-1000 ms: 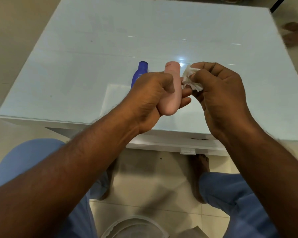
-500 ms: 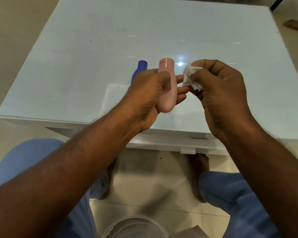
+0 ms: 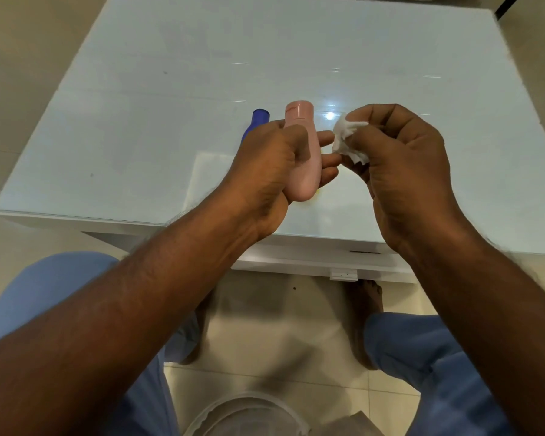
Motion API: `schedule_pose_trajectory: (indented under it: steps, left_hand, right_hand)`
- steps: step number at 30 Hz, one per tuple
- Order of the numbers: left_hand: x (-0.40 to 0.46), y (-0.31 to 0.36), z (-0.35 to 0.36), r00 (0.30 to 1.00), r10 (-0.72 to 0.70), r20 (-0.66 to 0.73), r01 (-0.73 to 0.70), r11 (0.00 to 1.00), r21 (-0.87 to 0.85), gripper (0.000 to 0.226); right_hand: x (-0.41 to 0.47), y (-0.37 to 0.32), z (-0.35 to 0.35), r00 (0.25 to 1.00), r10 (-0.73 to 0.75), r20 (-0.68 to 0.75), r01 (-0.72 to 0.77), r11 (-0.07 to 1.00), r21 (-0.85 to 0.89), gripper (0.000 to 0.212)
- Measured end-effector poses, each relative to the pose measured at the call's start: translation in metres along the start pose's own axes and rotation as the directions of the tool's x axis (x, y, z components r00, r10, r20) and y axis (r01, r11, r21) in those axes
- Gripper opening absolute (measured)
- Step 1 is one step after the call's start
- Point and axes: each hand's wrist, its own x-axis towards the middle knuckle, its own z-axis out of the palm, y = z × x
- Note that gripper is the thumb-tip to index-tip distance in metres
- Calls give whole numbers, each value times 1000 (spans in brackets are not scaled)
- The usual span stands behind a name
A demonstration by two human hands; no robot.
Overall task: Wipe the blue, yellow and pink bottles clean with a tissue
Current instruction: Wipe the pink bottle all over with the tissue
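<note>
On the left, a dark blue plastic bottle lies on the shiny white glass table. Most of it hides behind the left hand, so only its top end shows. It is probably lying there so both hands are free for one bottle at a time.

Next comes the left hand. Its fingers and thumb curl round a smooth pale pink plastic bottle and hold it up off the table, cap end pointing away. Held in the air like this, the bottle can be turned so every side can be reached. The grip wraps the middle, which leaves the top and the round bottom bare.

A tiny bit of yellow peeks out just under the pink bottle. This may be the yellow bottle, but too little of it shows to be sure.

On the right, the right hand pinches a small crumpled white tissue between thumb and fingertips, bunched up tight — a good wad for rubbing. The tissue sits just beside the pink bottle, near the left fingertips, and does not seem to touch the bottle right now.

The pink bottle looks like the one being wiped — the tissue seems ready to rub it.
</note>
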Motion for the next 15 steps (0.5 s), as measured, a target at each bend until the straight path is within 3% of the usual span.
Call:
schedule_pose_trajectory:
  steps: [6,10,15]
  left_hand:
    - [6,4,-15,998,-41,-56,39,999,-37,53]
    - [10,0,-15,991,-29,-127,24,999,-47,41]
    - [14,-3,-16,992,36,-122,-31,999,41,41]
  right_hand:
    - [-5,-4,-1,997,-24,77,33,993,-113,44]
    - [-7,1,4,980,60,188,-6,962,-271,21]
    - [-9,-2,6,963,122,241,-20,922,-386,28]
